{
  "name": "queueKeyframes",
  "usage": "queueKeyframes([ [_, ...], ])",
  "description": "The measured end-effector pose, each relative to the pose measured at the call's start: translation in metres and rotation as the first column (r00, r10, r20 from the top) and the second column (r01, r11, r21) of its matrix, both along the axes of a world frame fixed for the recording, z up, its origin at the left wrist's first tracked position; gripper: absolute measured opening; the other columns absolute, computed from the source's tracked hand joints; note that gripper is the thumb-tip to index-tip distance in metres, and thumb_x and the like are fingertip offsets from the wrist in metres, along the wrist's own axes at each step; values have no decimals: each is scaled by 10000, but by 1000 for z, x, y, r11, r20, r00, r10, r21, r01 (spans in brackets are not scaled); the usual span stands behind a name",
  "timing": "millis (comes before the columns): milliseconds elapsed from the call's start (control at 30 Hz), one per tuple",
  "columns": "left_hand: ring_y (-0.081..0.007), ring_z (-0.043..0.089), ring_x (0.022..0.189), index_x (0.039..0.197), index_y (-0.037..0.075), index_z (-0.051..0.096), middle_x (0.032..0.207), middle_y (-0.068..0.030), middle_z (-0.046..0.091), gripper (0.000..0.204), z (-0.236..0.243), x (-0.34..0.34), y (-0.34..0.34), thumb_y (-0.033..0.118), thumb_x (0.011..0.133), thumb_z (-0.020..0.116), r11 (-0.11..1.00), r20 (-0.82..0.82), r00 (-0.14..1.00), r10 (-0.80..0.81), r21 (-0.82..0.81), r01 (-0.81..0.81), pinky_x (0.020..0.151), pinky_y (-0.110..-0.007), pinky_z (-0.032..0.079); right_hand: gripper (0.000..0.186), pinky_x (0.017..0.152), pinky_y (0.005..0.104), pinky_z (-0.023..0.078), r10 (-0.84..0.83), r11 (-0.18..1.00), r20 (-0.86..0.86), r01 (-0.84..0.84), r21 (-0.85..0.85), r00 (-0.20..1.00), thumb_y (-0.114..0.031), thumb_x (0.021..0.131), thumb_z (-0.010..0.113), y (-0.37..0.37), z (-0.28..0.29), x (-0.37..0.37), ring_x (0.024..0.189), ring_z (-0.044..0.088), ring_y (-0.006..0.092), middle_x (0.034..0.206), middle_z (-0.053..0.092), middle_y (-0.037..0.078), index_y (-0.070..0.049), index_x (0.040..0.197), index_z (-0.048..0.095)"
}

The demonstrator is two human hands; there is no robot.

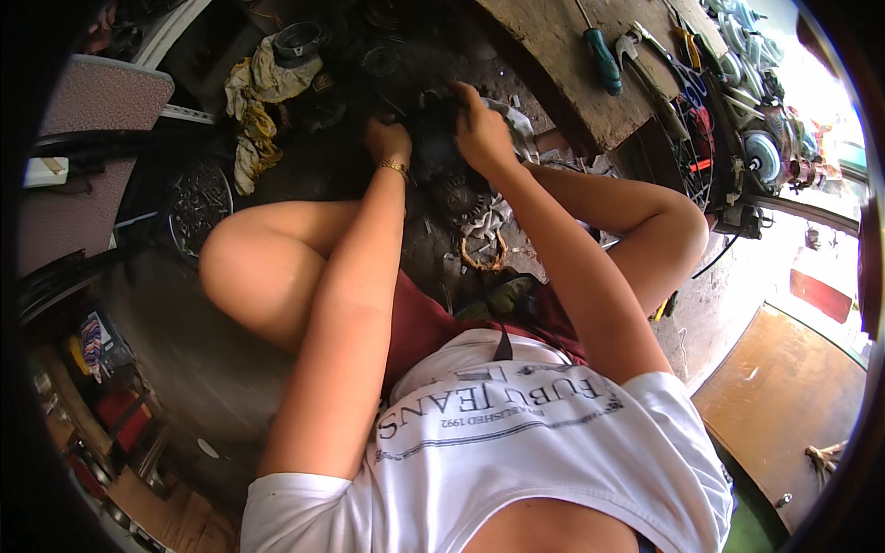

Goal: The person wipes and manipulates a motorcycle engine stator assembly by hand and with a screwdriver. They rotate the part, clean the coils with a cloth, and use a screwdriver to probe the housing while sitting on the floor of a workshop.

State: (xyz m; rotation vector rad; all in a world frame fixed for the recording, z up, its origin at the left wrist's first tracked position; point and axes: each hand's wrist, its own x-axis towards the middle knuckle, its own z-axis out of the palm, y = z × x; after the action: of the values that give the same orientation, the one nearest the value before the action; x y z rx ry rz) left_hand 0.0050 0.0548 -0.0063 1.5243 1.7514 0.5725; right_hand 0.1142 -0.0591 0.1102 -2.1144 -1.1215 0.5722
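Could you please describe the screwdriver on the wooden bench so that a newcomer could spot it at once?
Find the thick, worn brown wooden bench top at the picture's upper right, beyond the person's bare right hand. On it lies a teal-handled screwdriver with a slim shaft, just left of a metal-headed hammer. Its rounded teal handle sets it apart from the hammer.

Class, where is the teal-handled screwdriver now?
In the head view, the teal-handled screwdriver lies at upper right on the wooden bench, just left of the hammer.

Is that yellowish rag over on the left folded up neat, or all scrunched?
Scrunched: the yellowish rag shows bunched, uneven creases and a wavy outline, with no neat flat fold.
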Motion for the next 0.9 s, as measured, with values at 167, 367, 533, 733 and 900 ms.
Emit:
queueKeyframes([
  [167, -367, 633, 904, 956, 69, 610, 943, -190, 655, 200, -10, -10, -6, 46, 783, 513, 999, 151, 988, 31, -29, -27, 805, -426, 490, 441, 795, 479, 462, 51, 993, 8, -51, 106, 999, -24, 877, 453, -95, 70, -14, 904, 585, 443, 926, 620, 262, -116, 1309, 467],
  [367, -353, 638, 884, 941, 82, 615, 931, -165, 661, 192, 8, -9, -14, 35, 792, 502, 988, 28, 998, -65, 144, 60, 775, -422, 498, 504, 707, 448, 478, -48, 997, -110, 41, -60, 993, 47, 843, 463, -104, 84, -28, 809, 610, 437, 877, 618, 263, -123, 1318, 489],
  [533, -356, 647, 871, 935, 113, 615, 906, -160, 673, 176, 28, 14, -11, 46, 812, 509, 998, -86, 994, -65, -30, 63, 730, -445, 507, 483, 694, 438, 486, -33, 999, 54, 30, 44, 998, 6, 856, 475, 0, -35, 14, 782, 631, 401, 830, 619, 248, -144, 1315, 498],
  [733, -360, 649, 854, 931, 116, 608, 893, -152, 676, 164, 13, -14, -18, 45, 810, 521, 999, -22, 1000, 7, 43, -6, 729, -447, 505, 517, 895, 374, 460, 28, 1000, 8, -28, -7, 1000, 103, 813, 445, -87, 41, -22, 1046, 600, 353, 1093, 614, 235, -64, 1298, 509],
  [900, -356, 649, 857, 946, 113, 614, 905, -163, 671, 192, 21, -3, -18, 23, 812, 509, 997, -62, 996, -69, 41, 71, 726, -431, 501, 520, 765, 409, 512, -27, 1000, 7, 27, 12, 1000, 110, 797, 454, -61, 2, -14, 900, 648, 390, 978, 638, 259, -66, 1282, 524],
])
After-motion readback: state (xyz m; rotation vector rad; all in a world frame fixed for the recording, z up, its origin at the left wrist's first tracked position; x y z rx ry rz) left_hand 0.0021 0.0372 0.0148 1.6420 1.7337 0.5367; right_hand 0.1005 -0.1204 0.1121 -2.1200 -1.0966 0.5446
